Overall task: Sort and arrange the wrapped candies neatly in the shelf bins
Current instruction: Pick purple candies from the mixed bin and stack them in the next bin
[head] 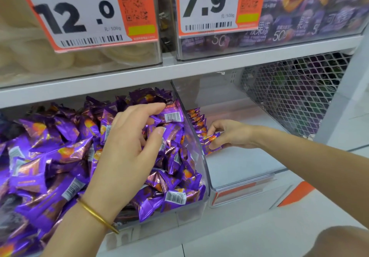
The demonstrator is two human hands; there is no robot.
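A person's right hand (229,135) pinches a purple wrapped candy (212,140) at the near end of an upright row (197,121) along the left wall of the right-hand bin (249,169). Pressing it flush against its neighbour should keep the line straight. The left hand (127,143), fingers curled, reaches into the loose heap (50,157) filling the left bin (201,163); whether it grips a piece is unclear.

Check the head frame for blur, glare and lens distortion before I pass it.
Head view: the shelf edge bows slightly from wide-angle distortion; the price tags up top are slightly soft yet legible; the foil candies throw small glints; left hand and right hand are sharp, lighting even, shadows faint.
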